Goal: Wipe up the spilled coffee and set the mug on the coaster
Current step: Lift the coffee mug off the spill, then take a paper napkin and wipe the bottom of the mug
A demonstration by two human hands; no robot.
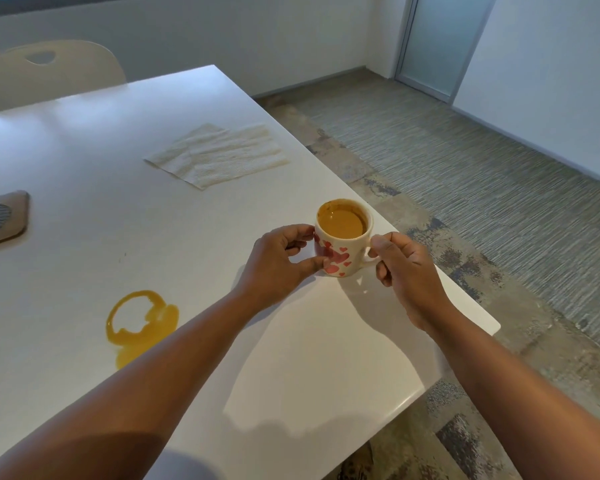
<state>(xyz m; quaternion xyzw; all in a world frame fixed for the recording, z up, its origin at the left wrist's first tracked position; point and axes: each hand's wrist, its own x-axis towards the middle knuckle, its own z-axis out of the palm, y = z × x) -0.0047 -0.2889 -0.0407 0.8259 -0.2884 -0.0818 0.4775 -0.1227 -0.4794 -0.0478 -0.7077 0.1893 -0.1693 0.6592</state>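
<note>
Head view: nearest me the spilled coffee (141, 322) pools by the table (84, 168) front edge; the mug (343, 244), near its right edge, is nearly full and I judge it sloshy, best carried by handle and wall. My left hand (278, 261) pinches its side, my right hand (409, 268) grips the handle; the paper towel (219, 155) lies beyond.

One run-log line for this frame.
mug: held, both hands, near table edge | spill: unwiped | napkins: untouched | coaster: bare
</note>
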